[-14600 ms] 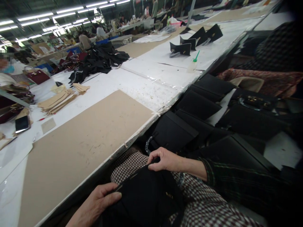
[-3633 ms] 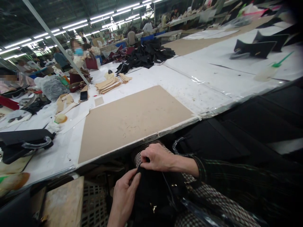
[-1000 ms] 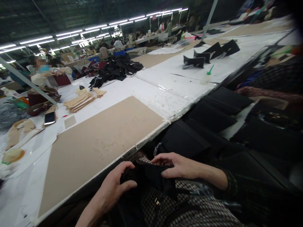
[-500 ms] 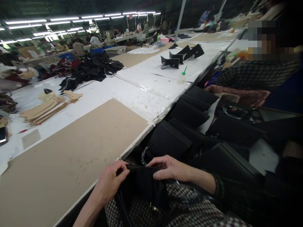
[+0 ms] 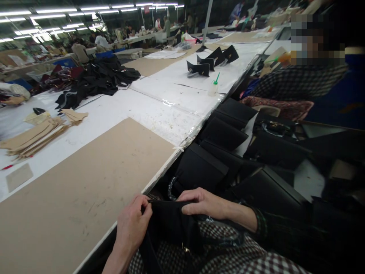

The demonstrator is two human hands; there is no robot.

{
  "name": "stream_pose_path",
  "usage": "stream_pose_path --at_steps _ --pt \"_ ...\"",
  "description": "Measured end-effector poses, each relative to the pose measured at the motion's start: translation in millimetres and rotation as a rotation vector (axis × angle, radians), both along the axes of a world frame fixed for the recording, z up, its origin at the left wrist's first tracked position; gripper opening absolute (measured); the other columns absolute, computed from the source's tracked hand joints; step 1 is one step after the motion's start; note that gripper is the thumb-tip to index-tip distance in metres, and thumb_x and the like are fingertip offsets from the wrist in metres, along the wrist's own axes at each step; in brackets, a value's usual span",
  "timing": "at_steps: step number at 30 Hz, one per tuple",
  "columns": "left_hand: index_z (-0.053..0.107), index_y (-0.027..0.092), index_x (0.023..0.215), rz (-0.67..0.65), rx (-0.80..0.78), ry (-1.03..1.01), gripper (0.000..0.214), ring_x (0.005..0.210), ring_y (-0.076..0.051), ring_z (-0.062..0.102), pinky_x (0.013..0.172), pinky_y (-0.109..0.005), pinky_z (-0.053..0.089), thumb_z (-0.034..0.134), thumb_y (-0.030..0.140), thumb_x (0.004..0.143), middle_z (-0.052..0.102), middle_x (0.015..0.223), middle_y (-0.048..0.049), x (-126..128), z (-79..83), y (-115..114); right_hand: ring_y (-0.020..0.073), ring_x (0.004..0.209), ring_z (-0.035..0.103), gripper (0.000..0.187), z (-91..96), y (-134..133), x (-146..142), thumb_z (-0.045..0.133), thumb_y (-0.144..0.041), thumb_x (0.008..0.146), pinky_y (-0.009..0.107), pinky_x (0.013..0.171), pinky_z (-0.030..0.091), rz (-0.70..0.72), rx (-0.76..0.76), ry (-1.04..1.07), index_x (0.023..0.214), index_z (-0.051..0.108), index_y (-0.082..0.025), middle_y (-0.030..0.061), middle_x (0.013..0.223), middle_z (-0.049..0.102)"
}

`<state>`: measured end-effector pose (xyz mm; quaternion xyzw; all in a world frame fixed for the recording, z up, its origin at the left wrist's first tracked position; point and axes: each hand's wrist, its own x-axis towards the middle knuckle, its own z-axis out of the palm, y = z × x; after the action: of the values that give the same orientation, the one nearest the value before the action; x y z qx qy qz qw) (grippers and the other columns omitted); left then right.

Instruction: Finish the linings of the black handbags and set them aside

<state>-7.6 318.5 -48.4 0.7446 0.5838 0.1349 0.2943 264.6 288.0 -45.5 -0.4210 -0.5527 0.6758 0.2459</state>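
Note:
A black bag lies on my lap over checked cloth, its top edge stretched between both hands. My left hand pinches the left end of that edge between thumb and fingers. My right hand grips the right part of the same edge, thumb on the near side and fingers behind. A small gold-coloured metal fitting shows low on the bag. A plastic-wrapped handle stands just beyond my hands. The bag's inside and lower part are hidden in shadow.
A beige board covers the near table. Several black bags are stacked at the right, beside a seated person in a checked sleeve. Farther off are a glue bottle, black bent pieces, tan strips and a dark heap.
The view has turned slightly right, so the table and its items sit farther left. My left hand has tilted a little more upright; both hands keep their hold on the bag's edge.

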Motion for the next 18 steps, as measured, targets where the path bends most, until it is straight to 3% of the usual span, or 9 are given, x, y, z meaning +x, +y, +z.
stream_pose_path --at_steps 7,12,18 --pt "0.055 0.022 0.066 0.031 -0.053 -0.126 0.022 0.092 -0.021 0.064 0.082 -0.031 0.044 0.053 0.029 0.088 0.07 0.096 -0.0018 -3.3 1.5 -0.9 0.0161 0.085 0.056 0.027 -3.9 -3.9 -4.7 0.066 -0.039 0.083 0.027 0.079 0.045 -0.081 -0.026 -0.016 0.094 0.069 -0.015 0.0024 0.091 0.063" --pt "0.058 0.022 0.067 0.058 -0.074 -0.116 0.022 0.091 -0.023 0.065 0.081 -0.032 0.045 0.054 0.032 0.086 0.073 0.095 -0.0025 -4.6 2.3 -1.6 0.0127 0.074 0.049 0.023 -4.5 -4.7 -6.9 0.064 -0.036 0.083 0.024 0.07 0.042 -0.093 -0.075 -0.008 0.092 0.065 -0.015 -0.0007 0.08 0.056" --pt "0.056 0.022 0.065 0.063 -0.046 -0.053 0.021 0.08 -0.021 0.065 0.074 -0.03 0.045 0.054 0.031 0.084 0.072 0.085 -0.0021 0.8 1.7 -2.2 0.0128 0.074 0.05 0.024 -4.2 -5.4 -5.3 0.065 -0.038 0.081 0.023 0.069 0.042 -0.086 -0.048 -0.026 0.091 0.064 -0.015 -0.0005 0.08 0.056"
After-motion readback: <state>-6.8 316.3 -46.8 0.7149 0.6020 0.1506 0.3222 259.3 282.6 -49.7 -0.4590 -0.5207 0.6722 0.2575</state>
